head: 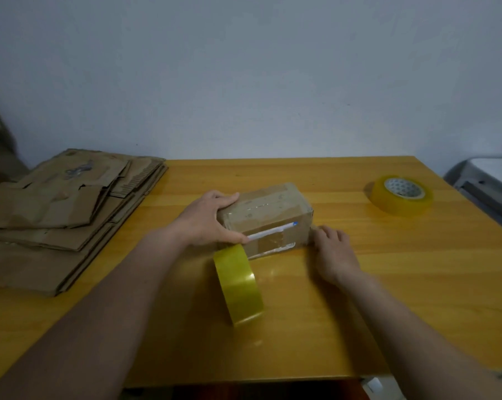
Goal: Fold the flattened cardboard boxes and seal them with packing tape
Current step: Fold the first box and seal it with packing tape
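A small folded cardboard box [268, 210] with clear tape on its top and front lies in the middle of the wooden table [359, 284]. My left hand [212, 219] grips its left end, fingers over the top and thumb on the front face. My right hand [332, 249] rests on the table at the box's front right corner, fingers loosely curled and a little blurred. A yellow roll of packing tape [239, 284] stands on edge just in front of the box, between my arms. A second yellow tape roll [401, 195] lies flat at the far right.
A stack of flattened cardboard boxes [59, 220] covers the table's left side. A grey object [492, 183] stands beyond the table's right edge. A pale wall rises behind the table.
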Demonstrator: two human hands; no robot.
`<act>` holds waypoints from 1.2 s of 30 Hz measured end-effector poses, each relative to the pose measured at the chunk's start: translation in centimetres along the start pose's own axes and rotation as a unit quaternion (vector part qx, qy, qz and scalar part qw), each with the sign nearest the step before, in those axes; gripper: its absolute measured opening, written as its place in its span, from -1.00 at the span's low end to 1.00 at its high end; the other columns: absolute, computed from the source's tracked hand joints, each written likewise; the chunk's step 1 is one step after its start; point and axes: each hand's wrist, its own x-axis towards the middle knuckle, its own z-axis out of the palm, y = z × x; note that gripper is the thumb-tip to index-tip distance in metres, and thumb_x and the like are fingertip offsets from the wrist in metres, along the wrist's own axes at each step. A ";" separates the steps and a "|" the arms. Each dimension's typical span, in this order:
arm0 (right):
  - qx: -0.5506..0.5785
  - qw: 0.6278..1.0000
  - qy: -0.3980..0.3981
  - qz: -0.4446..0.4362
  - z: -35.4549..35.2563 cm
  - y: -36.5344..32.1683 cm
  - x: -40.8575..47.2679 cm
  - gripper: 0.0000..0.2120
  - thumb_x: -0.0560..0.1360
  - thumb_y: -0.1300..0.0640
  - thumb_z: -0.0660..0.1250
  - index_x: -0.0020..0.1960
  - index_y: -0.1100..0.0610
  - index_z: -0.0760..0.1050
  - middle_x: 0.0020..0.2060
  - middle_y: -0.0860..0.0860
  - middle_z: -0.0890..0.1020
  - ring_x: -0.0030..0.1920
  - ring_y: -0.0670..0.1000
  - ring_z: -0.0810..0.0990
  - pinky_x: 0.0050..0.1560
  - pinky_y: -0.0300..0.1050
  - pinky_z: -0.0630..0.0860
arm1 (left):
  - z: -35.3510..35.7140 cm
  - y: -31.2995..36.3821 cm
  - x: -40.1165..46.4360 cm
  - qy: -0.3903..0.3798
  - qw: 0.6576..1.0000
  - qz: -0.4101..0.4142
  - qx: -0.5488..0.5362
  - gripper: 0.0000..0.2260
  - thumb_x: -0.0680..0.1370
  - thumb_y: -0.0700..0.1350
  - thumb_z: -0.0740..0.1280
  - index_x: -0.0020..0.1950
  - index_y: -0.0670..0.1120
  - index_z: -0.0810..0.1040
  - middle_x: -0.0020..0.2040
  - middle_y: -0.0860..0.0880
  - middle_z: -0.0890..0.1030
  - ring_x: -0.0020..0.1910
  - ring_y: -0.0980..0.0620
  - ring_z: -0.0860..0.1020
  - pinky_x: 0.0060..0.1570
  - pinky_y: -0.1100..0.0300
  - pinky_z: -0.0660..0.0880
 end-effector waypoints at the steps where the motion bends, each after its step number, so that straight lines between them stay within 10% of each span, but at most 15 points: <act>1: -0.016 1.000 -0.001 -0.013 0.2 0.3 0.2 -0.51 0.60 0.24 0.01 0.51 0.00 0.12 0.51 -0.05 0.16 0.50 0.19 0.04 0.42 0.05 0.16 | 0.0 -0.1 0.2 -0.004 1.000 0.004 -0.002 -0.07 0.24 0.22 0.56 0.53 0.13 0.23 0.34 0.13 0.30 0.30 0.12 0.29 0.18 0.22 0.26; 16: 0.001 0.999 -0.052 -0.002 -4.2 4.1 -1.1 -0.77 0.50 0.13 0.38 0.14 0.09 0.60 0.09 0.08 0.58 0.07 0.09 0.54 -0.11 -0.19 0.37 | -0.5 0.0 1.9 -0.035 0.999 0.031 0.008 -0.08 0.26 0.16 0.59 0.53 0.15 0.21 0.45 0.07 0.27 0.41 0.02 0.22 0.27 0.20 0.15; 21: 0.075 0.986 -0.124 -0.080 -7.3 1.9 -3.6 -0.79 0.44 0.17 0.43 -0.33 0.06 0.48 -0.36 0.00 0.51 -0.33 -0.04 0.41 -0.31 -0.14 0.29 | -0.4 0.2 2.1 -0.046 0.999 0.015 -0.014 0.11 0.21 0.16 0.61 0.58 0.09 0.01 0.52 0.01 0.20 0.49 -0.03 0.18 0.42 0.12 0.17; 26: 0.311 0.914 0.036 -0.259 -8.0 -6.2 -5.9 -0.81 0.58 0.01 0.21 -0.01 0.14 0.41 -0.18 0.06 0.53 -0.20 0.00 0.46 -0.17 -0.05 0.40 | 0.6 0.7 2.1 -0.023 0.996 -0.003 -0.082 0.21 0.12 0.16 0.64 0.58 0.04 -0.02 0.49 0.02 0.28 0.44 0.00 0.28 0.36 0.14 0.27; 31: 0.314 0.907 -0.020 -0.280 -6.5 -10.3 -5.6 -0.83 0.65 0.01 0.07 -0.13 -0.07 0.21 -0.17 -0.22 0.56 -0.20 -0.20 0.46 -0.19 -0.12 0.35 | 1.1 0.6 0.5 0.042 0.992 -0.006 -0.117 0.00 0.31 -0.01 0.60 0.58 -0.01 0.06 0.54 -0.03 0.20 0.50 -0.01 0.21 0.41 0.08 0.27; 36: 0.315 0.909 -0.007 -0.274 -6.0 -9.8 -5.0 -0.76 0.65 0.00 0.06 0.12 0.15 0.34 0.10 -0.21 0.58 0.12 -0.05 0.53 0.12 0.06 0.44 | 3.6 -0.1 -5.9 0.043 0.874 -0.131 -0.466 0.04 0.16 0.28 0.59 0.53 0.04 0.22 0.36 0.04 0.47 0.15 0.09 0.54 0.04 0.13 0.52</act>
